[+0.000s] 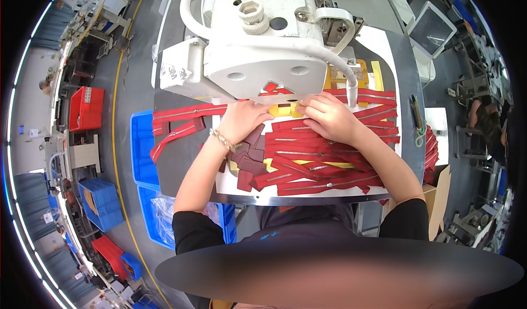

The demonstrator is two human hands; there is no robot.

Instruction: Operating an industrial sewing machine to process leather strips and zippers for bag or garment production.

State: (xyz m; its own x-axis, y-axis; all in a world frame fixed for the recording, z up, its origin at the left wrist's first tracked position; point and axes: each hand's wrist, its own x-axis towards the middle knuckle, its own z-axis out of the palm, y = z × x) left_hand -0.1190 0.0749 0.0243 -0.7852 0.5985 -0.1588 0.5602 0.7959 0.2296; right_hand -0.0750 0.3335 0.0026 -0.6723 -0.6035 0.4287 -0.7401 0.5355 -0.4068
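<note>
A large white industrial sewing machine [263,62] overhangs both of my hands. My left hand [241,122] reaches under its head from the left, fingers closed against the left end of a small yellow piece [284,110]; the machine hides part of them. At the piece's right end, my right hand [329,118] has its fingers curled and pressed together. What either hand pinches is hidden. Red zippers [324,152] with metal teeth lie in overlapping rows beneath and in front of my right hand. Beside my left wrist is a loose pile of maroon fabric patches [251,160].
More red zipper lengths [184,119] stretch off the table's left side. Blue bins [144,149] stand below that edge. A yellow fixture [351,75] sits behind my right hand. Scissors [419,127] lie at the right edge, near a tilted monitor [432,30] and an opened cardboard box [437,199].
</note>
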